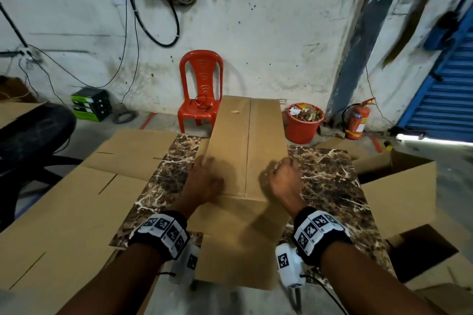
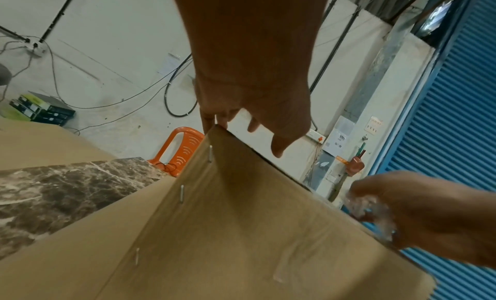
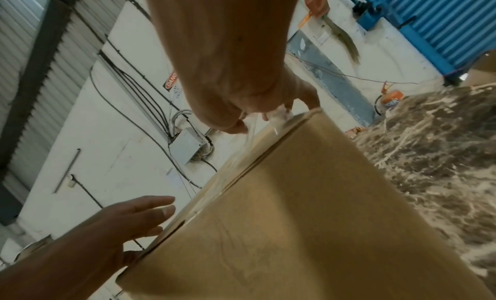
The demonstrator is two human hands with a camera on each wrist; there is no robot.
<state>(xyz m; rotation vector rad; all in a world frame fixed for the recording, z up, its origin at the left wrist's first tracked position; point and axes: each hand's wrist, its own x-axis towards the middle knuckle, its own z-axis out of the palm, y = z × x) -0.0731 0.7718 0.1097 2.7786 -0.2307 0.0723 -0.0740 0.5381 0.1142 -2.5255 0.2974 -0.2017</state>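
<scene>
A tall brown cardboard box (image 1: 245, 140) stands on the marble-patterned table (image 1: 330, 186), its top flaps meeting in a centre seam. My left hand (image 1: 204, 176) lies flat on the left of the box top, fingers straight and reaching its left edge (image 2: 214, 126). My right hand (image 1: 281, 176) is curled at the box's right edge and pinches clear tape (image 3: 276, 116), which runs down onto the cardboard. The same shiny tape (image 2: 367, 209) shows in the fist in the left wrist view. Metal staples (image 2: 182, 193) line the box's side.
Flat cardboard sheets (image 1: 64, 212) cover the left side, and an open carton (image 1: 399, 186) sits at the right. Behind the table stand a red plastic chair (image 1: 201, 89), a red bucket of scraps (image 1: 303, 123) and a fire extinguisher (image 1: 357, 120). A black fan (image 1: 33, 130) is at far left.
</scene>
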